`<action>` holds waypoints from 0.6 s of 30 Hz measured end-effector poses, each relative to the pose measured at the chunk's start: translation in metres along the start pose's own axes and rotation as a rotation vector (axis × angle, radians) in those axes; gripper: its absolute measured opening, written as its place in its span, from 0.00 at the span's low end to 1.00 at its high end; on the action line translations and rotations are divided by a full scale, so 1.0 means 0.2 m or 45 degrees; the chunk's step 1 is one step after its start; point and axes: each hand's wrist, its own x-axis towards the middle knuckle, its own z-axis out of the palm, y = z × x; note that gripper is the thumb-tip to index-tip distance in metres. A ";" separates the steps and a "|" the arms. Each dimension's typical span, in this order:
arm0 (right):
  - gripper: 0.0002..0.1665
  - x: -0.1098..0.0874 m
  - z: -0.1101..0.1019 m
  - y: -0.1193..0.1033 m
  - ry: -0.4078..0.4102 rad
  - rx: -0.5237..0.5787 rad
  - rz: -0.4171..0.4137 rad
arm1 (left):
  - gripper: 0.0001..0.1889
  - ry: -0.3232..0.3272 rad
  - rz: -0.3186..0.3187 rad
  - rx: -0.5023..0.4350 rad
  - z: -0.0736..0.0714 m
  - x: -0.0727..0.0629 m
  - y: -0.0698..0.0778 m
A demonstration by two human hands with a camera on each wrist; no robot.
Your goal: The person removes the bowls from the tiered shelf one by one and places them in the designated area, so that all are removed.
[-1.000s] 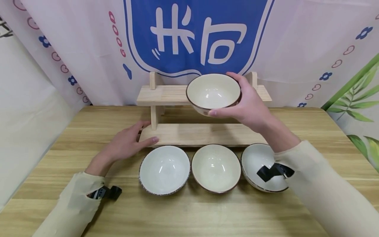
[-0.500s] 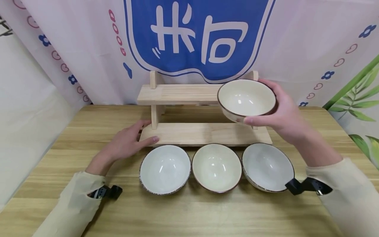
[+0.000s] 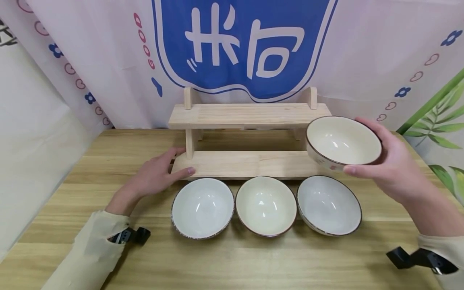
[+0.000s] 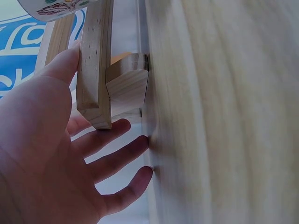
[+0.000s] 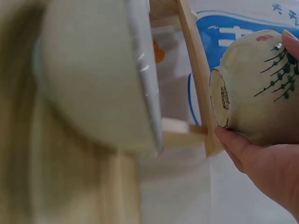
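In the head view my right hand (image 3: 396, 171) holds a cream bowl (image 3: 344, 141) with a brown rim, raised off the right end of the two-tier wooden rack (image 3: 250, 163). Thumb and fingers grip opposite sides of it. Green and red painting and a foot ring with a stamp show on its outside (image 5: 266, 84) in the right wrist view. My left hand (image 3: 154, 175) holds the left end of the rack's lower board (image 4: 93, 65), thumb on top and fingers around the end. Lower fingertips (image 4: 142, 175) meet the table in the left wrist view.
Three bowls stand in a row before the rack: a white one (image 3: 203, 209) with a speckled rim, a cream one (image 3: 266, 207) and a greyish-white one (image 3: 329, 207). A printed cloth (image 3: 119, 72) hangs behind the wooden table (image 3: 224, 262).
My right hand has carried the cream bowl from in front of the upper shelf to the right and lower. My left hand and the three bowls in the row have stayed in place.
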 end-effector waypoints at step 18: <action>0.57 -0.33 -0.30 0.15 0.071 0.276 -0.081 | 0.48 -0.006 -0.012 -0.005 0.00 0.00 0.00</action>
